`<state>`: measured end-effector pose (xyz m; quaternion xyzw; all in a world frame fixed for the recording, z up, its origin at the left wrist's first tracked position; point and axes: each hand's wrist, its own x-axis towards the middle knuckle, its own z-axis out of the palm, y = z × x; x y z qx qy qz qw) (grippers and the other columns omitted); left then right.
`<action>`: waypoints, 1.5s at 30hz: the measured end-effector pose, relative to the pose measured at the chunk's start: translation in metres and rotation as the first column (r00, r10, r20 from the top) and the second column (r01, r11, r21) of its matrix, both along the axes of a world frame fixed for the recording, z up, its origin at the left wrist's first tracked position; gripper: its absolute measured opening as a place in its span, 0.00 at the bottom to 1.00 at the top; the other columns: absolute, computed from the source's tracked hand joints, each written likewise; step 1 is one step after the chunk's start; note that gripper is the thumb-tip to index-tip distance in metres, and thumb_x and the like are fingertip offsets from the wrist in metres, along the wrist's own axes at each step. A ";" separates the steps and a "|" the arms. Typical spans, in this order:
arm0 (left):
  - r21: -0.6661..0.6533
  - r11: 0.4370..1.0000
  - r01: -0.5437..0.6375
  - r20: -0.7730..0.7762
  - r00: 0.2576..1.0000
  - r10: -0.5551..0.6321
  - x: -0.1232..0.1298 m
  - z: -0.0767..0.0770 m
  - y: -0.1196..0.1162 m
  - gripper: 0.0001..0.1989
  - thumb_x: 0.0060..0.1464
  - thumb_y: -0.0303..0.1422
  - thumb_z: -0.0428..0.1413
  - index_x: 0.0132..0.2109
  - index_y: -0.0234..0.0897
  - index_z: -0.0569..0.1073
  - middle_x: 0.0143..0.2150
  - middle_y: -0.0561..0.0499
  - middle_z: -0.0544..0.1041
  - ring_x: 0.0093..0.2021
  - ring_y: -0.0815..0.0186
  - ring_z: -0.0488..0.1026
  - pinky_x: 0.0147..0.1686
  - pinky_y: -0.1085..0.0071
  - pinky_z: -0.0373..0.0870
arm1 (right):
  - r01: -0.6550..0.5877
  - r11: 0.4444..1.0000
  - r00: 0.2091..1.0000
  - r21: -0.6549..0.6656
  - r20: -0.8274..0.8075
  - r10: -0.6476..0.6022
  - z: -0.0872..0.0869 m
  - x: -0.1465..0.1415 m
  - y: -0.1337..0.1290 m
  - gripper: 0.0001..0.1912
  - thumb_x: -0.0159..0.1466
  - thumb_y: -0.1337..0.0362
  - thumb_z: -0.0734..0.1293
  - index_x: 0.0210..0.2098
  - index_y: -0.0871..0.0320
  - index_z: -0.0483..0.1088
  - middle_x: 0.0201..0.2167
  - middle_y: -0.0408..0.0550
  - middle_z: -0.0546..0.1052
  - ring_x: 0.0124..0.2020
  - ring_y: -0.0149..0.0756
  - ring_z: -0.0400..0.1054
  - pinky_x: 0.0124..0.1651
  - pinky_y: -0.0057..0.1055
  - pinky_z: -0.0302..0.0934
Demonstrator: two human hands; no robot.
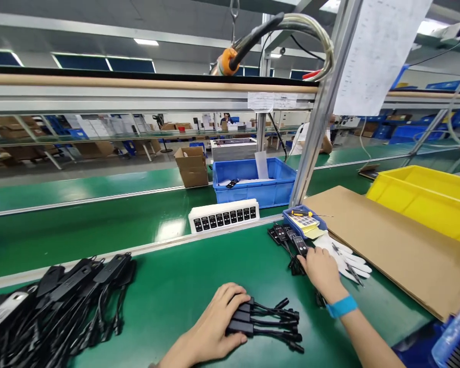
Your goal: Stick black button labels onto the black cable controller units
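Observation:
My left hand [220, 324] is closed around a row of flat black boxes with cables [242, 327], lying side by side on the green bench. Their short cables with plug ends point right. Farther back, my right hand [324, 271], with a blue band at the wrist, has its fingers on the near end of a small black controller with buttons [300, 246]. Its fingertips are partly hidden. More such controllers [279, 233] lie just beyond, their cables hanging toward me. Beside them rests a white glove [345, 258] with tweezers [352, 271] on it.
Many black cabled boxes [76, 281] are heaped at left. A white tray of black pieces [224, 217] and a blue bin [253, 191] stand beyond the bench edge. A small blue tray [317, 217], cardboard sheet [391, 245] and yellow bin [425, 197] are at right, near a metal post [318, 133].

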<state>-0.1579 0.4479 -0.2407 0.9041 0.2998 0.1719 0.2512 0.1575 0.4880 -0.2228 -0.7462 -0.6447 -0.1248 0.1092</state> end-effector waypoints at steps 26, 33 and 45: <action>-0.046 0.999 -0.021 -0.112 0.994 0.016 -0.006 -0.014 0.000 0.50 0.48 0.35 0.59 0.68 0.47 0.33 0.71 0.49 0.29 0.69 0.52 0.37 0.65 0.54 0.51 | -0.097 0.992 0.991 -0.076 0.087 0.103 0.002 -0.018 0.005 0.12 0.68 0.67 0.58 0.33 0.62 0.71 0.32 0.56 0.75 0.39 0.47 0.70 0.40 0.38 0.60; 0.000 1.000 -0.004 -0.105 0.994 0.004 -0.007 -0.016 0.000 0.49 0.50 0.36 0.58 0.68 0.46 0.33 0.71 0.48 0.29 0.69 0.50 0.35 0.65 0.50 0.48 | -0.054 0.997 0.997 -0.056 0.052 0.057 -0.020 -0.019 0.009 0.07 0.65 0.69 0.60 0.33 0.65 0.68 0.31 0.60 0.75 0.34 0.49 0.72 0.31 0.36 0.59; 0.012 1.000 -0.027 -0.093 0.995 0.028 -0.006 -0.015 -0.001 0.49 0.50 0.38 0.58 0.68 0.47 0.33 0.70 0.48 0.23 0.69 0.46 0.33 0.63 0.48 0.49 | -0.380 0.924 0.887 0.036 -0.271 0.375 -0.012 -0.038 -0.017 0.09 0.64 0.70 0.58 0.43 0.56 0.63 0.34 0.49 0.75 0.36 0.39 0.70 0.37 0.32 0.63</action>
